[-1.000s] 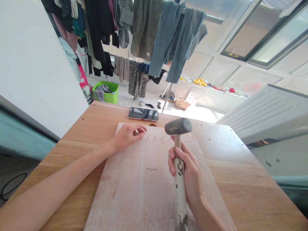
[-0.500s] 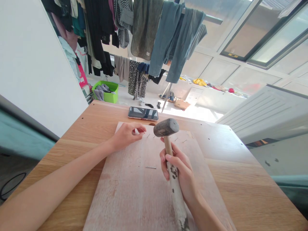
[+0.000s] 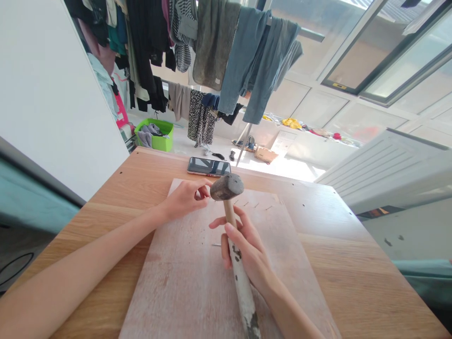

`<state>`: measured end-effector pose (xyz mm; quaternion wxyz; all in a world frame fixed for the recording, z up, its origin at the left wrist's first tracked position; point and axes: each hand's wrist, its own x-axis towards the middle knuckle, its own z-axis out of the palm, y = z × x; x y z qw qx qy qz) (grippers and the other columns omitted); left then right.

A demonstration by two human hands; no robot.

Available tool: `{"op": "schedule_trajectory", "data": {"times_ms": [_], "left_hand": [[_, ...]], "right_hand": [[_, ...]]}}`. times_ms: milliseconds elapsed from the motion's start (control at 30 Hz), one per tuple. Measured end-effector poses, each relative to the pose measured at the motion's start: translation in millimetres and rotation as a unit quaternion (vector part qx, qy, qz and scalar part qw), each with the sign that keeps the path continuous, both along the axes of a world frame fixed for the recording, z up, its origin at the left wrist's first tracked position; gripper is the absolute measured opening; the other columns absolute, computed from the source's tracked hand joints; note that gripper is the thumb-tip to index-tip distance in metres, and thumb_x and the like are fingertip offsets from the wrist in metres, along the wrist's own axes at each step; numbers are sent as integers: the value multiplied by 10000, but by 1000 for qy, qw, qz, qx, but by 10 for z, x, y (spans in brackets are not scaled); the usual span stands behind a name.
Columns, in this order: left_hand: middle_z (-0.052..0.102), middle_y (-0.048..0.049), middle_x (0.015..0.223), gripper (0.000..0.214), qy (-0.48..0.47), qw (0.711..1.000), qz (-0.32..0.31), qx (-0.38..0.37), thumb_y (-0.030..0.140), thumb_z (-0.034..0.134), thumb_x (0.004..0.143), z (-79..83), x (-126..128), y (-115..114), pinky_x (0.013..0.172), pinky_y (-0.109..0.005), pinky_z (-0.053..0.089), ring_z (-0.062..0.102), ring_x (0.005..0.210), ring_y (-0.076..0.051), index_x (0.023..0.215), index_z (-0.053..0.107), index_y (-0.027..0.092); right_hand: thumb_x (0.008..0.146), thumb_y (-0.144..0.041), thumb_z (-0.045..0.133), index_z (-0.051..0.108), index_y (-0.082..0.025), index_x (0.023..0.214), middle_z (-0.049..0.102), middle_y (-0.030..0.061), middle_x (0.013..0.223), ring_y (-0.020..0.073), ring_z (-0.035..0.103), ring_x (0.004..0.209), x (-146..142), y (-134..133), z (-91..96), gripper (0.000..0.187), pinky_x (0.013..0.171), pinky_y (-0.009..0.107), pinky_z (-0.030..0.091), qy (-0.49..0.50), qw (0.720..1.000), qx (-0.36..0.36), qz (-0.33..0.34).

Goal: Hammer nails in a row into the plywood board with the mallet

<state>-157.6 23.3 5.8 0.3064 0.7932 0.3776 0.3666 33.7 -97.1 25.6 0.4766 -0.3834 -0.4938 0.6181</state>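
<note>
My right hand (image 3: 243, 249) grips the pale wooden handle of a hammer (image 3: 227, 187), whose dark head hovers over the far part of a worn wooden board (image 3: 183, 282). My left hand (image 3: 185, 200) rests on the board with thumb and fingers pinched together right beside the hammer head; what they pinch is too small to make out. A row of nails (image 3: 256, 205) stands in the board to the right of the hammer head. One loose nail (image 3: 216, 245) lies flat on the board near my right hand.
The board lies on a wooden table (image 3: 353, 263). A smartphone (image 3: 209, 166) lies at the table's far edge. Beyond are hanging clothes (image 3: 212, 42), a green basket (image 3: 157, 135) on the floor and a white radiator-like panel (image 3: 381, 165) at the right.
The hammer and my right hand have moved left, bringing the head from over the nail row to right beside my left fingertips. My left hand has stayed in place.
</note>
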Motion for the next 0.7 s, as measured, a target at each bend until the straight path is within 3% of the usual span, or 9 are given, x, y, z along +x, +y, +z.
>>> {"op": "schedule_trajectory", "data": {"times_ms": [233,700], "left_hand": [[633,46,664,136,13,1000,-9,2,56,622,709,77,-3,-16,579,-179,451,568,605,-92,789,644,164],[574,55,665,153,22,999,-29,12,50,591,711,17,-15,18,574,-193,411,539,611,-98,806,601,170]], "right_hand": [[1009,-407,541,484,-266,1360,685,41,1056,33,517,401,-66,61,-26,382,367,188,386,3,1000,-11,21],[1013,-397,537,507,-260,1363,692,27,1009,21,504,383,-84,45,-26,378,364,175,385,19,1000,-9,9]]}}
